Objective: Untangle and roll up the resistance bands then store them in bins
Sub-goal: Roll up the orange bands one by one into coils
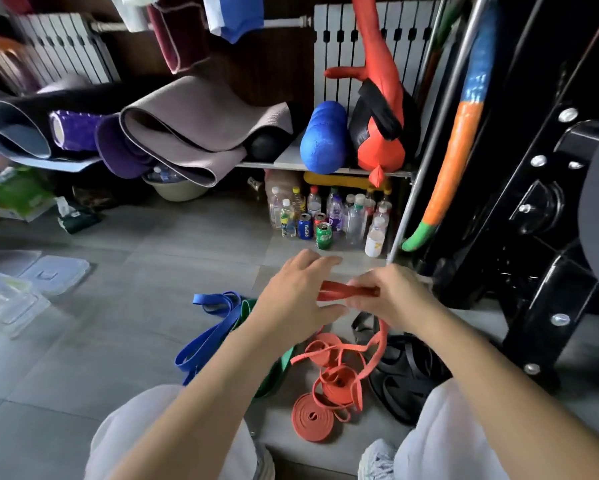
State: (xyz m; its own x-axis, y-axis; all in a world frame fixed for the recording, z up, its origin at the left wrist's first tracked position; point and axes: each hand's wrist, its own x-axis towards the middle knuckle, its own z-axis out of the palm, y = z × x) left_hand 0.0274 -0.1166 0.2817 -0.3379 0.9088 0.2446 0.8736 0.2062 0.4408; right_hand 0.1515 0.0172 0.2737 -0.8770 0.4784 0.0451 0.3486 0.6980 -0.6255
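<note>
Knees (145, 431) frame my view. Just beyond, the red band (346, 292) hangs from my hands, its tail trailing into loose coils on the floor (118, 341). My right hand (391, 296) pinches the folded end; my left hand (298, 292) touches it, fingers straight. It looks light, limp and grippy, so I'd wind from that fold. The rack (540, 271) hems the right. The clear bins (10, 299) sit well apart on the left across open floor.

Soft even daylight, wide-angle edge bending, slight motion blur.
</note>
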